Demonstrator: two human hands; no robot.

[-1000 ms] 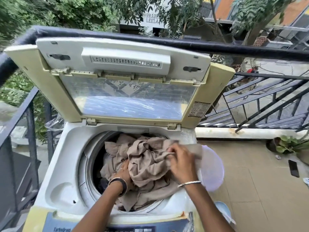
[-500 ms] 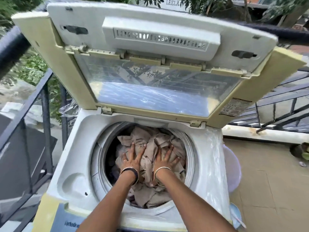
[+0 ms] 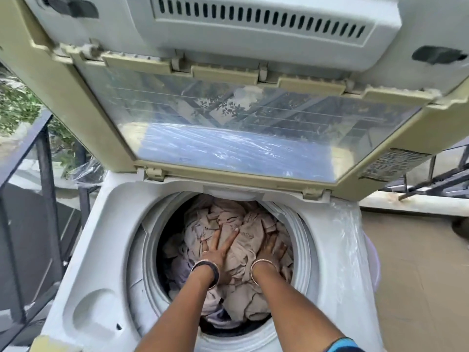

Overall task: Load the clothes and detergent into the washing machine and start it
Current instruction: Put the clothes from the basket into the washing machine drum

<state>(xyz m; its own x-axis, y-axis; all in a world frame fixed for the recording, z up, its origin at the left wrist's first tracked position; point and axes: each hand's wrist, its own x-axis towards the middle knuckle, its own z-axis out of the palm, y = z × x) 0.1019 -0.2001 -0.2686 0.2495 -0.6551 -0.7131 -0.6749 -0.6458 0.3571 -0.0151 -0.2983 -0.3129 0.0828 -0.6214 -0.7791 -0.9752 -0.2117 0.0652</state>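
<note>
Head view: your left hand (image 3: 218,252) and right hand (image 3: 272,250), open flat, press clothes (image 3: 243,224) in the drum (image 3: 149,250), lower centre. Risk: bangles snagging fabric; overpacked load.

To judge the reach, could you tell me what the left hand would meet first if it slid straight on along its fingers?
Probably more of the beige clothes it presses on, then the drum's far rim; depth is unclear for the left hand.

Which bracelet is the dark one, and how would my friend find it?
Look at the washing machine with its lid up, then into the round drum where two hands press on beige clothes. The dark bracelet circles the wrist of the left hand. The right wrist's bangle is thin and pale metal instead.
</note>
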